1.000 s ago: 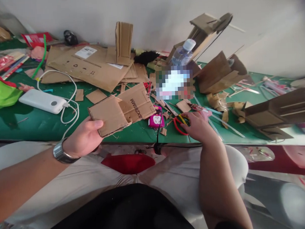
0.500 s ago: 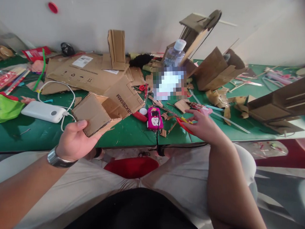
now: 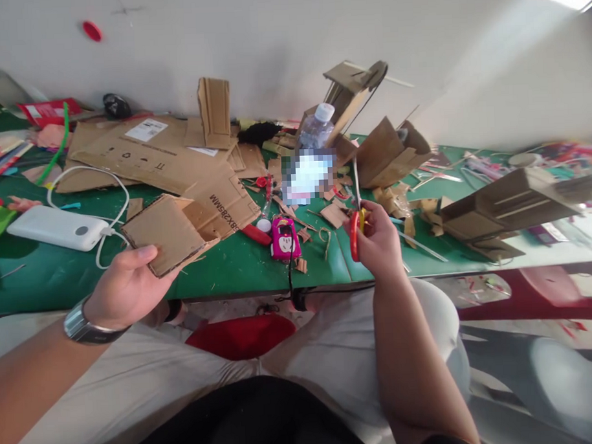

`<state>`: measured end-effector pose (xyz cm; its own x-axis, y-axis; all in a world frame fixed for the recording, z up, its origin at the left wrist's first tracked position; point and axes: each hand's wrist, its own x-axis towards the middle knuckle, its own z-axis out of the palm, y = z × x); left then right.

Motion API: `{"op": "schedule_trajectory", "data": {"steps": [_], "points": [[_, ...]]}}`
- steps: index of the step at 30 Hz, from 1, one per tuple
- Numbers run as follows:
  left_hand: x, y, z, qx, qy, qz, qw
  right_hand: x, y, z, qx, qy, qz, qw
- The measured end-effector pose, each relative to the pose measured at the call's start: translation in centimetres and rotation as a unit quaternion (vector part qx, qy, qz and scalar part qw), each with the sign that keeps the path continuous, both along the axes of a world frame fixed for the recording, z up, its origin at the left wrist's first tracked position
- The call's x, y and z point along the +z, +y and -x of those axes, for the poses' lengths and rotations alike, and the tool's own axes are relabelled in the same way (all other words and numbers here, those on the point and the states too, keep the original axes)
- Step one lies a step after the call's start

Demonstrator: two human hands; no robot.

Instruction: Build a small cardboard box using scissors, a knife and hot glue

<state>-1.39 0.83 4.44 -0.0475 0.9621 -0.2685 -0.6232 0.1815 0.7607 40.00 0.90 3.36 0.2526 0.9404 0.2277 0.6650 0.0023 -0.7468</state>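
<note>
My left hand (image 3: 128, 283) grips a small cardboard box (image 3: 163, 232) by its near corner, thumb on top and fingers underneath. A long flap with printed lettering sticks out from the box to the right. In my right hand (image 3: 380, 238) is a pair of scissors (image 3: 355, 236) with red and yellow handles, raised off the table with the blades pointing away from me. Between the hands, a pink toy-like device (image 3: 285, 238) with a black cord lies near the table edge.
Flat cardboard (image 3: 128, 150) covers the back left of the green table (image 3: 220, 273). A white power bank (image 3: 58, 227) with a cable lies left. A plastic bottle (image 3: 316, 127), a blurred bright screen (image 3: 308, 176) and cardboard structures (image 3: 494, 205) stand toward the right, among scraps.
My right hand has picked the scissors up from the table and turned them so the blades point away. My left hand still holds the box. The view has shifted right.
</note>
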Motion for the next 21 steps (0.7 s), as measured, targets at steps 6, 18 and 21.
{"op": "schedule_trajectory", "data": {"steps": [6,18,21], "points": [[-0.4,0.1,-0.1,-0.024,-0.004,-0.016,1.000,0.6,-1.1,3.0,0.118,0.325,0.052,0.937],[0.9,0.0,-0.7,0.032,0.019,-0.061,0.997,-0.5,-6.7,11.5,0.394,0.353,0.294,0.796],[0.9,-0.3,-0.8,0.011,0.031,-0.043,0.999,-1.1,-6.6,12.5,0.389,0.381,0.309,0.780]]}}
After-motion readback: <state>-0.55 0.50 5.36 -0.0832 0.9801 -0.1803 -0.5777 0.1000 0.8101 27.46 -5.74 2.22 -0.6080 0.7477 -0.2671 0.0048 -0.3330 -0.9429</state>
